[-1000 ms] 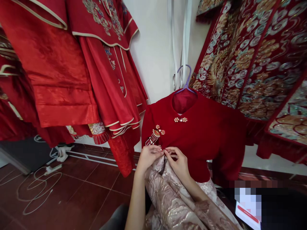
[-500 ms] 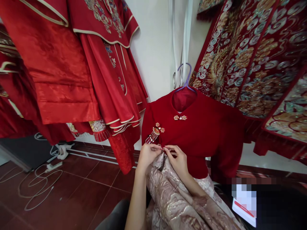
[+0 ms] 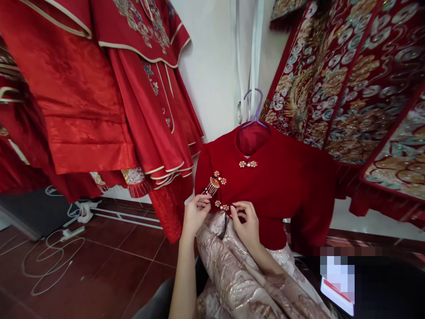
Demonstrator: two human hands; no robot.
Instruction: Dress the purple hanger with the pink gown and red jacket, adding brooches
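Observation:
A red velvet jacket (image 3: 285,186) hangs on a purple hanger (image 3: 255,110) before me, over a pale pink and gold brocade skirt (image 3: 239,274). Pearl clasps run down its slanted front: one at the collar (image 3: 248,164), one with a beaded tassel (image 3: 215,180), one lower (image 3: 222,205). My right hand (image 3: 246,223) pinches the jacket edge just right of the lowest clasp. To that clasp's left is my left hand (image 3: 195,215), fingers curled and a little apart from it; whether it holds cloth I cannot tell.
Red embroidered robes (image 3: 99,88) hang at the left. Gold-patterned red garments (image 3: 348,88) fill the right. White cables and a power strip (image 3: 71,232) lie on the dark red tile floor. A dark bag with a white and red label (image 3: 337,290) sits at lower right.
My left hand has drawn back to the left, off the lowest clasp, which now shows closed between the hands. My right hand stays at the jacket edge.

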